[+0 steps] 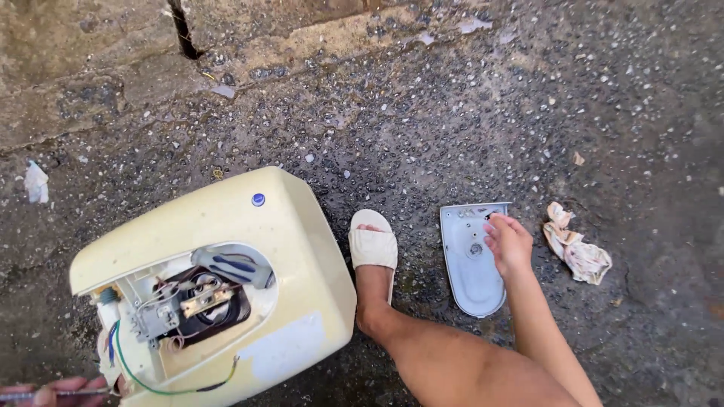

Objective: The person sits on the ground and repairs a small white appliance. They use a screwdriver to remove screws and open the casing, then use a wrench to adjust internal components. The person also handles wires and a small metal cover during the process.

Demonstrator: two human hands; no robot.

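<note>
Grey cover plate [469, 271] flat on wet ground, inner side up; cream heater [226, 279] tilted, compartment open.

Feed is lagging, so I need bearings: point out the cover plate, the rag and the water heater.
cover plate [469, 283]: head view, bare lower part of its inner face.
rag [579, 252]: head view, middle of the crumpled cloth.
water heater [226, 215]: head view, cream top shell.

One cream heater [286, 249], one grey cover [467, 271], one rag [577, 252], two hands [509, 245].
</note>
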